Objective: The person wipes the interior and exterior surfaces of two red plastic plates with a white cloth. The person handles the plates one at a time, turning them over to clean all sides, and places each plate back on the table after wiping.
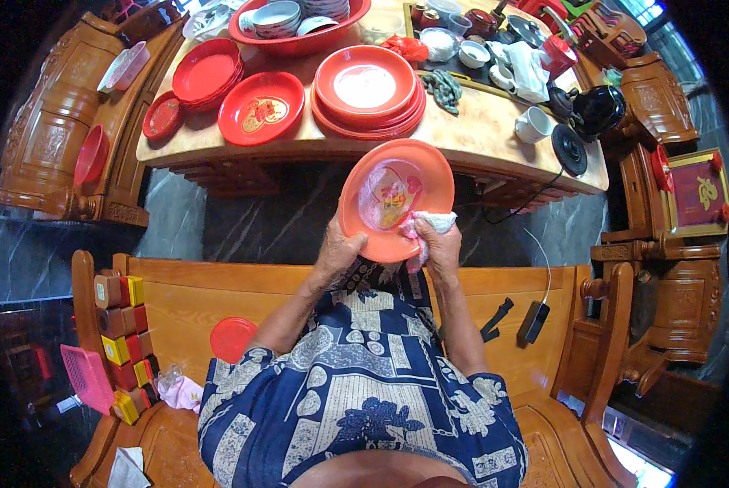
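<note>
Above my lap, a red plate [364,183] with a printed motif is tilted between my two hands. My left hand [343,245] grips its lower left rim. My right hand [440,244] holds a pink and white cloth [422,227] pressed against the plate's lower right. Beyond it, at the table's near edge, stands a stack of red plates [365,82]. To the left of that stack are a red dish with a gold print [262,108], a stack of plain red dishes [207,72] and a small red dish [162,116].
The stone-topped table [486,125] bears a red basin [300,44] of bowls, a green rag [442,91], a white mug [532,125] and a black kettle [597,110]. On the wooden bench [175,287] lie a red lid [234,339], stacked boxes [120,318] and a black power adapter [533,322].
</note>
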Action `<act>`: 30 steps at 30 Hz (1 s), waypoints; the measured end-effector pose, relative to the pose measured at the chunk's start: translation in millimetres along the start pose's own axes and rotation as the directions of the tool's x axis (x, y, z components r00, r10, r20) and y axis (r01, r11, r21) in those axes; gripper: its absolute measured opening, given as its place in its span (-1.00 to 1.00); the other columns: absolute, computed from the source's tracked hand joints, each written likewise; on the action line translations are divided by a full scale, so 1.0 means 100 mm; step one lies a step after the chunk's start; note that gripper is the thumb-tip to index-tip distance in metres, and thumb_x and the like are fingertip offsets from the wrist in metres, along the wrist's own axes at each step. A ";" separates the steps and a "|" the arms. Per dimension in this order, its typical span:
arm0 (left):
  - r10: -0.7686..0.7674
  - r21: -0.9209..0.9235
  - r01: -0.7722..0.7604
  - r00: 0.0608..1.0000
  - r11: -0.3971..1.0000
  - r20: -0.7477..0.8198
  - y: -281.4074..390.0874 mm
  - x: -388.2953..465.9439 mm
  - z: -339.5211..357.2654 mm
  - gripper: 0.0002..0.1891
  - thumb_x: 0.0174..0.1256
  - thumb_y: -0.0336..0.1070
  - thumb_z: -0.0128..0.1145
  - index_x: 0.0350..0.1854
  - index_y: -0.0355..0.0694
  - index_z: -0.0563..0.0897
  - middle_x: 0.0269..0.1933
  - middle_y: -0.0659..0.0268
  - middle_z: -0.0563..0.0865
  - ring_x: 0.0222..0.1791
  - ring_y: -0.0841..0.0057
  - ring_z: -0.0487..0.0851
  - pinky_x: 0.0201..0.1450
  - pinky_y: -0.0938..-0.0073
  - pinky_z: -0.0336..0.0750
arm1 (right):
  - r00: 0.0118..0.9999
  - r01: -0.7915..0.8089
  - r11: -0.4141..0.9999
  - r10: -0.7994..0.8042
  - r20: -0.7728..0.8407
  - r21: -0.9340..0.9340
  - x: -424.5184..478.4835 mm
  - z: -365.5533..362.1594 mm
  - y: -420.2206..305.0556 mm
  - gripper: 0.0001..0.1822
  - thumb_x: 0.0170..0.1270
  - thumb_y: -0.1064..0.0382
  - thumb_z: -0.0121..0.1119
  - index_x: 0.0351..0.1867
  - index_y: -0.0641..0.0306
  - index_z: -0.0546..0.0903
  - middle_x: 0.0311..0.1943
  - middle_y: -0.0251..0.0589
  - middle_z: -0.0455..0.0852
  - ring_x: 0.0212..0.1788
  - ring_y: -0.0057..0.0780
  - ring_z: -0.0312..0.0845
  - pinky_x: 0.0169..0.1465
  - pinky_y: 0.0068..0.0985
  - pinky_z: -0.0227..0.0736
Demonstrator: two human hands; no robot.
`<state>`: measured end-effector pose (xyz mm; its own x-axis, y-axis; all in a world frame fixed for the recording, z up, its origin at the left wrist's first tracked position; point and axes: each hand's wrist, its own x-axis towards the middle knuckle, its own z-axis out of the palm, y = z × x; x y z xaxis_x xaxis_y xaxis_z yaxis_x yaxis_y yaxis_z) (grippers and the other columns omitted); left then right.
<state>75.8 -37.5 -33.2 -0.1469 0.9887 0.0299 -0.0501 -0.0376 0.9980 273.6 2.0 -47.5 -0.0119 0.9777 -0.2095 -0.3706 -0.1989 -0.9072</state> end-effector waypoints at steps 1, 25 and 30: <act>-0.022 -0.016 0.023 0.999 1.000 0.035 0.00 0.01 -0.04 -0.46 -0.08 -0.51 0.05 0.10 -0.38 0.46 -0.07 0.26 0.66 -0.09 0.52 0.63 0.01 0.46 0.54 | 1.000 0.018 0.998 -0.019 -0.007 -0.066 0.02 -0.04 -0.03 -0.68 0.10 0.47 0.34 -0.10 0.37 0.54 -0.23 -0.21 0.70 -0.27 -0.51 0.65 -0.17 -0.52 0.60; -0.030 -0.230 0.164 0.869 0.959 0.494 0.21 0.14 -0.01 -0.24 -0.10 -0.45 -0.05 0.36 -0.29 0.31 0.22 0.18 0.51 0.24 0.39 0.48 0.39 0.36 0.25 | 0.795 0.607 0.230 -0.168 0.583 -0.761 0.22 0.33 -0.82 -0.59 -0.02 0.05 0.45 -0.35 0.20 0.47 -0.41 -0.15 0.60 -0.28 -0.09 0.61 -0.22 -0.27 0.51; -0.085 -0.342 0.214 0.931 0.915 0.355 0.24 0.10 -0.02 -0.34 -0.05 -0.46 0.01 0.27 -0.35 0.41 0.17 0.18 0.57 0.16 0.45 0.53 0.34 0.40 0.31 | 0.899 0.418 0.447 -0.081 0.430 -0.791 0.20 0.22 -0.78 -0.72 0.05 0.19 0.42 -0.31 0.24 0.56 -0.39 -0.19 0.73 -0.32 -0.34 0.69 -0.18 -0.46 0.53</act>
<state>70.8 -29.4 -9.0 0.2186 0.9751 -0.0377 -0.4157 0.1280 0.9005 281.3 39.0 26.9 -0.3799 0.9241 0.0417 0.5637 0.2670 -0.7817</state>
